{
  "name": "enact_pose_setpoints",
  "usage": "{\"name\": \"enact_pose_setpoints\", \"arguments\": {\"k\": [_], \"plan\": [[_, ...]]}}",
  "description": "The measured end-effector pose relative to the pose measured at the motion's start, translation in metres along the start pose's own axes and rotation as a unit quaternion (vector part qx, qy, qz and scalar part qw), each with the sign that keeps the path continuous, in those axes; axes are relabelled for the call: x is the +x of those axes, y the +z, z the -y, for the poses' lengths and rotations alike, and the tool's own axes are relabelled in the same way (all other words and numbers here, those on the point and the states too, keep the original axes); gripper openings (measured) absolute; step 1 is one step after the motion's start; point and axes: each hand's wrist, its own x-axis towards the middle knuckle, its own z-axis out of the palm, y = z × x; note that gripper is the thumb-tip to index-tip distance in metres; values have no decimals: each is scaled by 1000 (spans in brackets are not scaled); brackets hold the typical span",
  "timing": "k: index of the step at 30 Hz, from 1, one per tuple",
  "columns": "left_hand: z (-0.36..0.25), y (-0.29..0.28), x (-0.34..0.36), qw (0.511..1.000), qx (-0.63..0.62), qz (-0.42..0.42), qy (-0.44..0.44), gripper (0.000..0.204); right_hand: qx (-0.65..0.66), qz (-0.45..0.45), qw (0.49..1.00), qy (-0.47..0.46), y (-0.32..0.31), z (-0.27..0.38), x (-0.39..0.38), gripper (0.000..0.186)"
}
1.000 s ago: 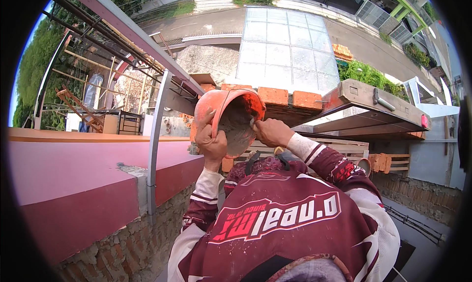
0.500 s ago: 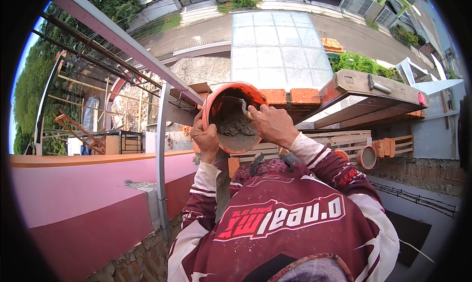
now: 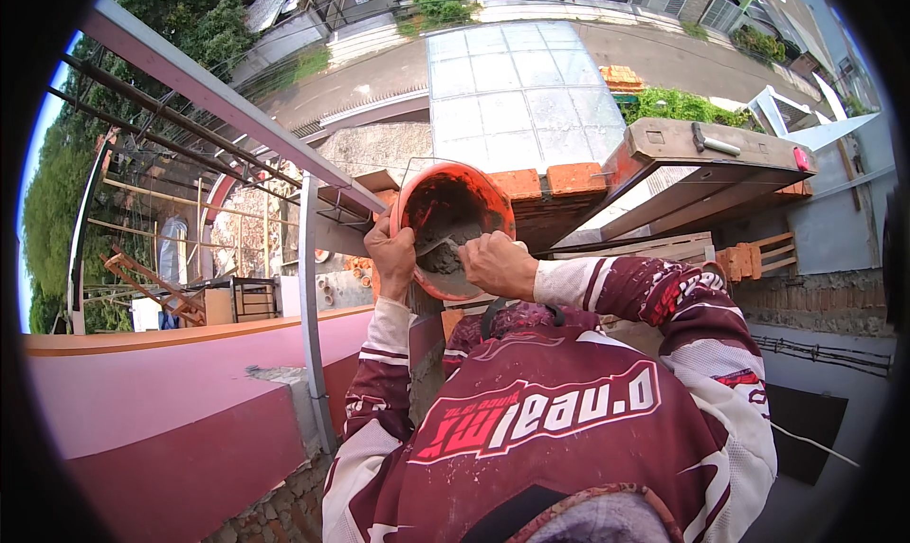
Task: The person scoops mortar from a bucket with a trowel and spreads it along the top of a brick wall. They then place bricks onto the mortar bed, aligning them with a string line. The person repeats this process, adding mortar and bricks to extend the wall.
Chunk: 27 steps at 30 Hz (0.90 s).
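An orange bucket (image 3: 497, 199) is tilted with its mouth toward me. Wet grey mortar (image 3: 445, 280) lies along its lower side, and old mortar stains its inner wall. My left hand (image 3: 391, 257) is closed round the left rim, holding the bucket. In my right hand (image 3: 500, 264), at the mouth's right side, is a trowel (image 3: 433, 246); the fist is closed on its handle. The trowel's blade reaches into the mortar and is partly hidden by it and by my fingers.
Orange bricks (image 3: 575, 177) line the wall top beyond the bucket. A hammer (image 3: 715, 141) rests on a beige ledge (image 3: 654, 135) at the right. A metal post (image 3: 309, 297) rises beside my left arm, near a pink wall (image 3: 190, 382). A translucent canopy (image 3: 517, 88) and street lie below.
My right hand has moved down and slightly left, bringing the trowel lower into the mortar. My right elbow has swung outward. The left hand keeps its grip on the bucket rim.
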Motion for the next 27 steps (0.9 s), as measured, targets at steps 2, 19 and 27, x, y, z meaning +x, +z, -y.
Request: {"name": "enact_pose_setpoints", "arguments": {"k": [2,19,27], "plan": [[-5,4,-2,1000,15,-14,15,9,88,15,992,92,5,-6,-9,17],[-5,-11,-18,997,-11,-58,58,13,230,-60,961,143,41,12,-35,42],[-10,10,-25,988,98,-19,121,10,179,-24,943,281,36,-29,-30,37]]}}
